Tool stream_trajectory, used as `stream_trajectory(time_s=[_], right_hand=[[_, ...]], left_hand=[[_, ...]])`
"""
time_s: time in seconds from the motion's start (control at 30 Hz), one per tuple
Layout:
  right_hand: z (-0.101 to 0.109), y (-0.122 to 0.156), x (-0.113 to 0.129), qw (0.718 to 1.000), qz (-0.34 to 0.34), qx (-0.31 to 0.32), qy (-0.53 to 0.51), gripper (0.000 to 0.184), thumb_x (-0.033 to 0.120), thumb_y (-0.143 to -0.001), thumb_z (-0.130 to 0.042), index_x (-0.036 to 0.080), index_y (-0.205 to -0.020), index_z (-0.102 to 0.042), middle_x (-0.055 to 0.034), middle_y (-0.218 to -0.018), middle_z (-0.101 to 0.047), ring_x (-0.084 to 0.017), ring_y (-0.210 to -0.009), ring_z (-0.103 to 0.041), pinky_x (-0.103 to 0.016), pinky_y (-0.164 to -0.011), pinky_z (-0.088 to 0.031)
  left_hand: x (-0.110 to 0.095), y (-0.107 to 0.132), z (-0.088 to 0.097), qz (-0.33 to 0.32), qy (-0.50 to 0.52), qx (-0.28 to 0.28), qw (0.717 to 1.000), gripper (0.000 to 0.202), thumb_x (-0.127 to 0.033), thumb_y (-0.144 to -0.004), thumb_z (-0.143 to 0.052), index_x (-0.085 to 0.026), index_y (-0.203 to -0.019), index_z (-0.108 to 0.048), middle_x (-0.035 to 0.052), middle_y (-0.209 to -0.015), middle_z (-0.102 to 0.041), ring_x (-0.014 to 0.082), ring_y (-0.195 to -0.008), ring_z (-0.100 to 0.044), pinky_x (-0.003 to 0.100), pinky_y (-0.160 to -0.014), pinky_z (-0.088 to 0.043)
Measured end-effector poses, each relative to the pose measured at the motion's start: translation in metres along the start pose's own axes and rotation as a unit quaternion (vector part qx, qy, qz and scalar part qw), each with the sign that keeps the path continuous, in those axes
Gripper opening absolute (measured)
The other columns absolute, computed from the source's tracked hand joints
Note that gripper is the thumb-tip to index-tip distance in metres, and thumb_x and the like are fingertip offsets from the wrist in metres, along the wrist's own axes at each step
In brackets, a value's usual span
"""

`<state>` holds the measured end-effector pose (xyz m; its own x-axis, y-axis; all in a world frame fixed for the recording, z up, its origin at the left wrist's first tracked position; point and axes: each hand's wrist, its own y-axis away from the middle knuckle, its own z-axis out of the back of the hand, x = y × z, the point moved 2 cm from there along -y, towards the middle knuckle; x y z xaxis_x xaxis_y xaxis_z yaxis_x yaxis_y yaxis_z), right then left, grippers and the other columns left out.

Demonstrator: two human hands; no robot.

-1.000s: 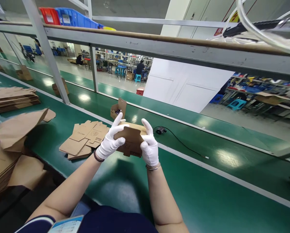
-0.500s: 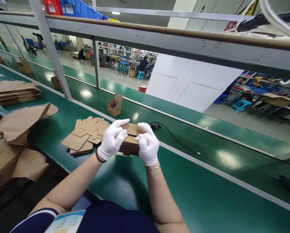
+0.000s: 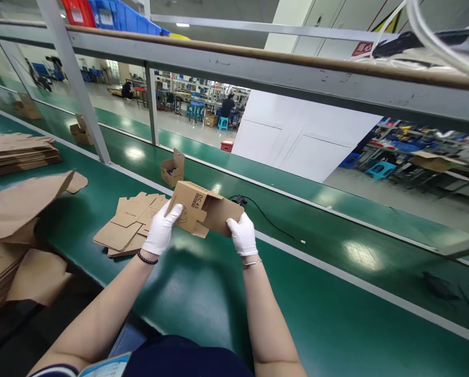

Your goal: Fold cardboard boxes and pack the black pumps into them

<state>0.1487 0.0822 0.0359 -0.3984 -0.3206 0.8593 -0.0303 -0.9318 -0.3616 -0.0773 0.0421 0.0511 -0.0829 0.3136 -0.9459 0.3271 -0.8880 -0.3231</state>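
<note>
Head view: box (image 3: 188, 201) is held up, just right of the blanks (image 3: 119, 234). Left hand (image 3: 160, 230) clamps its printed end, thumb in front; right hand (image 3: 243, 234) pinches the flap (image 3: 221, 213), fingers behind it hidden. Probably light, stiffish card: should bend at creases, crush if squeezed hard. Best grip: walls near the folds. Print reads "DC45", maybe partial; smaller text illegible. Sign (image 3: 362, 49), high and far right of blanks: "当心".

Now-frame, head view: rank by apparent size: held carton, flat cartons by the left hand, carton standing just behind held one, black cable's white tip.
1. Held carton and flat cartons: look alike, both partly covered; unranked.
2. Standing carton.
3. White tip.
</note>
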Motion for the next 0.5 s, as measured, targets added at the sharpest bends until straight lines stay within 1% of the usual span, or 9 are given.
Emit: stream_trajectory(time_s=[0.03, 0.1, 0.17, 0.2, 0.27, 0.33, 0.4, 0.43, 0.5], right_hand=[[0.002, -0.001, 0.003, 0.998, 0.015, -0.004, 0.059, 0.036, 0.032, -0.078, -0.047, 0.017, -0.106, -0.063, -0.0072, -0.096, -0.071, -0.021, -0.086, -0.064, -0.032, -0.082, -0.050], [0.001, -0.002, 0.009, 0.984, 0.054, 0.015, 0.170, 0.026, 0.031, -0.078, -0.048, 0.019, -0.093, -0.066, -0.0045, -0.084, -0.070, -0.020, -0.079, -0.062, -0.029, -0.080, -0.048], [-0.005, -0.006, 0.009, 0.966, 0.081, 0.073, 0.232, 0.022, 0.038, -0.080, -0.053, 0.020, -0.082, -0.066, -0.0035, -0.079, -0.068, -0.019, -0.078, -0.061, -0.028, -0.079, -0.046], [-0.008, -0.011, 0.006, 0.959, 0.084, 0.118, 0.243, 0.027, 0.045, -0.080, -0.055, 0.020, -0.078, -0.065, -0.0034, -0.079, -0.067, -0.019, -0.078, -0.060, -0.028, -0.079, -0.046], [-0.014, -0.028, -0.009, 0.947, 0.038, 0.206, 0.245, 0.040, 0.057, -0.084, -0.050, 0.020, -0.077, -0.064, -0.0035, -0.082, -0.066, -0.018, -0.079, -0.060, -0.027, -0.079, -0.046], [-0.018, -0.056, -0.031, 0.935, -0.062, 0.234, 0.257, 0.049, 0.060, -0.091, -0.036, 0.020, -0.091, -0.066, -0.0054, -0.095, -0.066, -0.018, -0.087, -0.062, -0.027, -0.082, -0.046], [-0.023, -0.089, -0.053, 0.925, -0.153, 0.187, 0.292, 0.052, 0.057, -0.094, -0.033, 0.019, -0.116, -0.061, -0.0118, -0.116, -0.061, -0.022, -0.102, -0.060, -0.032, -0.088, -0.046], [-0.028, -0.106, -0.061, 0.920, -0.180, 0.152, 0.313, 0.055, 0.056, -0.092, -0.037, 0.017, -0.128, -0.053, -0.0164, -0.125, -0.056, -0.026, -0.110, -0.058, -0.036, -0.090, -0.045], [-0.040, -0.136, -0.074, 0.913, -0.194, 0.110, 0.341, 0.068, 0.053, -0.086, -0.052, 0.014, -0.140, -0.040, -0.0240, -0.139, -0.041, -0.034, -0.122, -0.049, -0.044, -0.092, -0.044]], left_hand=[[0.000, -0.001, 0.000, -0.043, -0.100, 0.014, 0.994, 0.084, -0.064, -0.070, -0.068, -0.017, -0.137, -0.051, 0.0133, -0.140, -0.053, 0.0350, -0.132, -0.044, 0.047, -0.110, -0.037], [0.005, -0.003, -0.006, -0.109, -0.293, 0.096, 0.945, 0.085, -0.059, -0.066, -0.073, -0.020, -0.138, -0.050, 0.0126, -0.144, -0.049, 0.0368, -0.135, -0.040, 0.048, -0.110, -0.035], [0.018, -0.003, -0.013, -0.091, -0.407, 0.192, 0.889, 0.060, -0.048, -0.078, -0.065, -0.023, -0.133, -0.056, 0.0119, -0.131, -0.062, 0.0345, -0.121, -0.056, 0.044, -0.100, -0.044], [0.026, -0.003, -0.015, -0.064, -0.442, 0.216, 0.868, 0.048, -0.041, -0.086, -0.055, -0.024, -0.130, -0.058, 0.0114, -0.119, -0.068, 0.0318, -0.110, -0.063, 0.041, -0.092, -0.049], [0.043, -0.004, -0.015, -0.016, -0.494, 0.196, 0.847, 0.042, -0.031, -0.093, -0.040, -0.022, -0.130, -0.058, 0.0119, -0.098, -0.074, 0.0284, -0.089, -0.070, 0.036, -0.079, -0.052], [0.056, -0.007, -0.011, -0.001, -0.522, 0.142, 0.841, 0.046, -0.028, -0.094, -0.035, -0.017, -0.135, -0.053, 0.0137, -0.091, -0.074, 0.0282, -0.082, -0.070, 0.036, -0.075, -0.052], [0.063, -0.011, -0.006, -0.008, -0.521, 0.087, 0.849, 0.049, -0.029, -0.094, -0.035, -0.014, -0.139, -0.048, 0.0164, -0.101, -0.073, 0.0297, -0.089, -0.070, 0.038, -0.078, -0.052], [0.063, -0.013, -0.004, -0.026, -0.508, 0.061, 0.859, 0.051, -0.030, -0.094, -0.036, -0.013, -0.141, -0.045, 0.0181, -0.111, -0.070, 0.0312, -0.098, -0.068, 0.040, -0.083, -0.052], [0.056, -0.012, -0.002, -0.088, -0.463, 0.007, 0.882, 0.056, -0.034, -0.092, -0.041, -0.011, -0.143, -0.041, 0.0201, -0.131, -0.059, 0.0336, -0.118, -0.059, 0.045, -0.096, -0.048]])
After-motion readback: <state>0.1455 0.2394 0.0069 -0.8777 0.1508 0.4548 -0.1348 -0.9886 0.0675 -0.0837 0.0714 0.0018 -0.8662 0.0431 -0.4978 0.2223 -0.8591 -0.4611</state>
